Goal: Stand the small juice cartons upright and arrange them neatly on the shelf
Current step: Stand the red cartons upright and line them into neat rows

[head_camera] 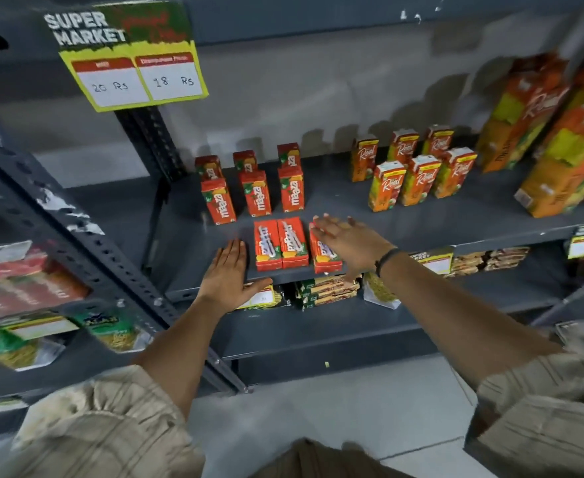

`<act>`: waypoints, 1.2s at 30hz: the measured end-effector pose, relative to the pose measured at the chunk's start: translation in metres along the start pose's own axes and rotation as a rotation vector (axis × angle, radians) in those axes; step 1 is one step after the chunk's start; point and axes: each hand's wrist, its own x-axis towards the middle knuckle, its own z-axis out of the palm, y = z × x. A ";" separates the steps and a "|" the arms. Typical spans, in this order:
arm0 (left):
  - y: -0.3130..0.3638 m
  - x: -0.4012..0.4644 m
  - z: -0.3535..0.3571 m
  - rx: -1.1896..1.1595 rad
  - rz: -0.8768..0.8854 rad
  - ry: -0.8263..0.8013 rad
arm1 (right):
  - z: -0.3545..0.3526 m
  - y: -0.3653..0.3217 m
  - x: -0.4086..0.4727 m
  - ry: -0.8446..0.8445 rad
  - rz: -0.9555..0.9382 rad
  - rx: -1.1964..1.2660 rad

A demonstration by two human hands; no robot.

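On the dark grey metal shelf (404, 219), six small red Maaza juice cartons (256, 193) are seen standing upright in two rows of three towards the back. Just in front of them, near the shelf's front edge, three more red Maaza cartons (281, 243) are laid flat side by side. The left hand (228, 274) is held open and flat, fingers together, just left of the lying cartons and apart from them. The right hand (347, 241) is spread open over the rightmost lying carton (323, 258), partly covering it; whether it is touched cannot be told. Nothing is gripped by either hand. Further right, six small orange Real juice cartons (418, 167) are stood upright, with tall orange Real cartons (525, 112) beyond.
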 end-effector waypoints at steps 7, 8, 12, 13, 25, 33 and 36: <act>-0.001 0.000 0.002 0.045 0.029 0.027 | -0.014 0.004 -0.010 0.241 -0.150 -0.266; -0.001 0.000 0.002 0.045 0.027 0.028 | -0.016 0.004 -0.010 0.243 -0.176 -0.280; 0.000 0.001 0.003 0.049 0.014 0.020 | -0.018 0.003 -0.010 0.256 -0.289 -0.315; -0.001 0.002 0.004 0.048 0.009 0.020 | -0.019 0.002 -0.008 0.255 -0.304 -0.325; -0.002 0.004 0.004 0.035 0.018 0.021 | -0.029 0.018 0.014 0.317 -0.163 0.069; -0.003 0.004 0.005 0.040 0.019 0.013 | -0.030 0.018 0.036 0.504 0.473 0.743; -0.004 0.004 0.005 0.054 0.021 0.026 | -0.028 0.009 0.043 0.570 0.590 0.779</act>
